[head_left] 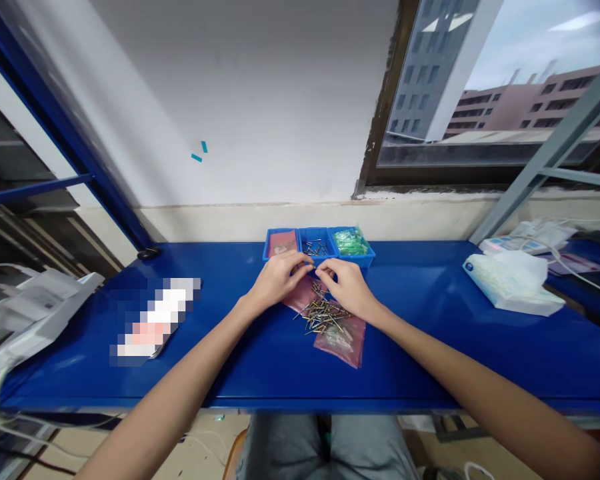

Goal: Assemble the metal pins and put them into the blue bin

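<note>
My left hand [282, 277] and my right hand [347, 283] meet fingertip to fingertip just in front of the blue bins. Both are closed in a pinch, and whatever small item is between them is too small to make out. Below them lies a heap of thin, screw-like metal pieces [325, 315], silver and brass in tone. Under the heap is a pink plastic bag [351, 353], with clear material inside. A blue bin [316, 252] behind my fingers holds more metal pieces. To its left, another bin holds a pink bag [283, 243]; to its right, one holds green-tinted plastic packets [351, 241].
A blurred-out flat object [160, 320] rests on the blue table [250, 360] at left. Power strips with cables [35, 313] stand at the far left edge. At right are a tissue pack [510, 283] and a white device with cables [517, 245]. A wall stands behind.
</note>
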The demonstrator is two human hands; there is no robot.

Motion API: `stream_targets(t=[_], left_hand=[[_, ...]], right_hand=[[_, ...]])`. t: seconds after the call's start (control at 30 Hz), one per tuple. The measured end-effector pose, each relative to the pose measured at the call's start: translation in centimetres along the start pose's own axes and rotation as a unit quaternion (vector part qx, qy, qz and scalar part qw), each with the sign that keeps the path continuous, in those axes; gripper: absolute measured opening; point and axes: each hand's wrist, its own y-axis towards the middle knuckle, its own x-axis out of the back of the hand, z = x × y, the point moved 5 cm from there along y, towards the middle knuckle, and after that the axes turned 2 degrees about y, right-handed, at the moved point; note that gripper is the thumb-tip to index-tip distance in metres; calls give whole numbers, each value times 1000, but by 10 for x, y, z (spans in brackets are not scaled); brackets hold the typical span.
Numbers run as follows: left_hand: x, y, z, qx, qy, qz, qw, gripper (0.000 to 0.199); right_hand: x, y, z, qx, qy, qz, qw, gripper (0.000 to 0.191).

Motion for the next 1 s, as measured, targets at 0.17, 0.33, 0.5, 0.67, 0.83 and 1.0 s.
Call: stream_targets(t=[0.17, 0.33, 0.5, 0.67, 0.83, 1.0], left_hand=[[-4, -3, -10, -40, 35, 37, 998, 22], [-3, -4, -13, -41, 66, 42, 996, 19], [-1, -3, -12, -30, 74, 29, 996, 17], [-2, -4, -9, -25, 79, 24, 996, 15], [-2, -4, -9, -32, 60, 9, 998, 14], [1, -4, -14, -37, 9, -8, 999, 12]], right_hand=[[-1, 1, 0, -47, 47, 11, 998, 20], [2, 1, 6, -25, 32, 13, 999, 23], [3, -1, 15, 6, 16, 23, 1000, 24], [2, 1, 11, -14, 85, 29, 996, 33], [-7, 2, -8, -122, 253, 45, 959, 18], [-11, 1, -6, -122, 292, 55, 947, 24]])
